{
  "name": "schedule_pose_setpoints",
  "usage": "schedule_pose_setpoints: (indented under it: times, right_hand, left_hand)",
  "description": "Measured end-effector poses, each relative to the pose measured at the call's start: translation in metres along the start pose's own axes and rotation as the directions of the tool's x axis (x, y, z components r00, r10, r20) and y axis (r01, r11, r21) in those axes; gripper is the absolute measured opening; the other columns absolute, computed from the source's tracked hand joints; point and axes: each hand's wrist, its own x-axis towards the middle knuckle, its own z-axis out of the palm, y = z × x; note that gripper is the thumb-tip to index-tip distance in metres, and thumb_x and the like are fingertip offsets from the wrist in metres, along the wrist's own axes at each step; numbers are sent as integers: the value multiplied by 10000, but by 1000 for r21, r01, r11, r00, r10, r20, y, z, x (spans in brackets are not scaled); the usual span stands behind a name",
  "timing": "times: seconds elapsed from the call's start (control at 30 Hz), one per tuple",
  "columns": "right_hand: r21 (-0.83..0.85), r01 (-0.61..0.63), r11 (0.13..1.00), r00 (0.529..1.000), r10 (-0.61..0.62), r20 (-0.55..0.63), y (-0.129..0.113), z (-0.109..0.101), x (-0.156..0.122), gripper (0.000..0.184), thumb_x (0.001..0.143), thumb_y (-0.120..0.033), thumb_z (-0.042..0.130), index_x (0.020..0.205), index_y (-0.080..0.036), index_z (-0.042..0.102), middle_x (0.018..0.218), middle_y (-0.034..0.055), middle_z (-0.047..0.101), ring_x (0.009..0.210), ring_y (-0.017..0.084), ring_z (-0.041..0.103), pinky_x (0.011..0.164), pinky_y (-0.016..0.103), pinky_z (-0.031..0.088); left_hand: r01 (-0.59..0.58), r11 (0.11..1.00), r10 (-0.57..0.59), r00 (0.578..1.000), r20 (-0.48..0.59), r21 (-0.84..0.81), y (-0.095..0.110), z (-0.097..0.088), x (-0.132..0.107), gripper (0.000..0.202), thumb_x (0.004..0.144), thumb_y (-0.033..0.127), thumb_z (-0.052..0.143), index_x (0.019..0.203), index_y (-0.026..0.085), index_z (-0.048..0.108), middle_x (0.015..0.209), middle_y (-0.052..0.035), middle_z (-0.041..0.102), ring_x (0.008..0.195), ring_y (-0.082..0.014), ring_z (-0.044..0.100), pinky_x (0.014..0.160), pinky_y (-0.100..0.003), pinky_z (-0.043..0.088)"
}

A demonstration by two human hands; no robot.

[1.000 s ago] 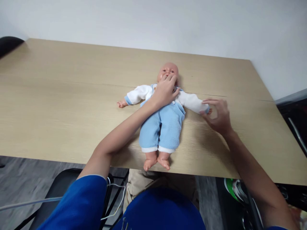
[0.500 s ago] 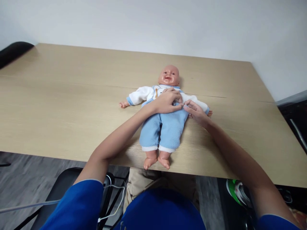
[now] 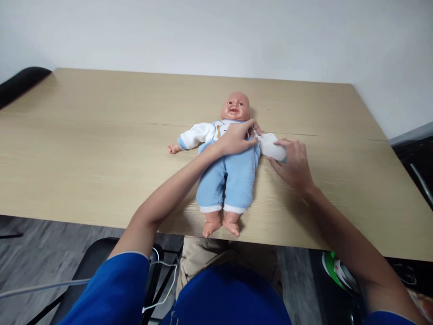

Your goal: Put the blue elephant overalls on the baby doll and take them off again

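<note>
The baby doll (image 3: 227, 162) lay on its back near the bench's (image 3: 84, 149) front edge, feet just past it, head toward the far edge. The left hand (image 3: 237, 137) pressed flat on the doll's chest, fingers loosely curled, clasping nothing. The right hand (image 3: 293, 163) covered the end of the white sleeve (image 3: 270, 145), seemingly pinching it. Judged from this, the sleeve was being worked; next called for a steady hold on the chest.
</note>
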Motion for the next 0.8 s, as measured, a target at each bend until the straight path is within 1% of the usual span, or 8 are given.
schedule_pose_setpoints:
  times: [0.1,0.2,0.3,0.43,0.57,0.67,0.73,0.8]
  right_hand:
    - [-51,0,999,1000,0,4,29,0,2,692,1048,-657,801,1585,-229,714,1591,253,780,1482,533,711,1289,741,568]
    - [-25,-61,998,998,61,10,48,-2,7,655,982,-746,838,1381,-227,800,1317,226,860,1263,501,796,1148,678,653]
    - [58,-138,989,988,141,-54,43,-8,11,603,904,-787,923,1190,-270,801,1175,179,861,1109,444,818,1029,610,699]
    - [265,-196,944,966,233,-115,18,-16,10,788,818,-800,1037,1337,-268,775,1288,179,856,1150,429,842,1037,592,727]
    - [454,-212,865,968,251,-27,10,-12,7,1096,811,-873,1025,1639,-255,660,1401,203,818,1276,438,837,1131,608,728]
    - [536,-247,807,962,270,37,18,-2,5,1244,799,-961,976,1760,-282,574,1654,232,714,1446,453,788,1184,624,732]
    - [535,-275,799,960,255,112,22,4,4,1183,818,-977,955,1725,-290,630,1703,226,693,1455,452,790,1183,641,742]
    - [490,-258,833,964,188,188,19,10,4,1012,897,-956,911,1638,-290,732,1663,214,745,1460,454,795,1255,689,702]
  left_hand:
    - [-87,984,84,996,26,154,5,4,9,241,1078,300,665,1286,223,760,1328,-152,837,1283,-355,760,1232,-530,571]
    - [-154,954,137,987,81,259,5,10,21,415,1037,396,790,1406,212,745,1526,-209,776,1462,-431,673,1312,-592,513]
    - [-161,939,114,979,167,304,3,20,31,679,938,465,918,1524,198,702,1609,-247,738,1519,-475,626,1304,-608,502]
    - [-127,925,52,976,213,358,1,30,36,753,925,463,896,1589,175,688,1599,-258,768,1503,-486,638,1299,-614,478]
    - [-132,941,91,986,143,312,-3,30,29,598,992,384,768,1551,177,735,1524,-221,823,1425,-452,718,1281,-584,500]
    - [-114,970,106,993,46,217,-7,27,24,548,993,353,755,1513,179,740,1497,-201,846,1389,-414,763,1280,-549,532]
    - [-81,986,87,996,-35,147,-8,24,21,503,990,337,765,1471,191,745,1504,-190,849,1396,-393,773,1279,-527,552]
    - [-50,997,57,993,-101,66,-8,21,18,454,997,324,765,1435,205,743,1495,-172,854,1386,-369,782,1256,-504,582]
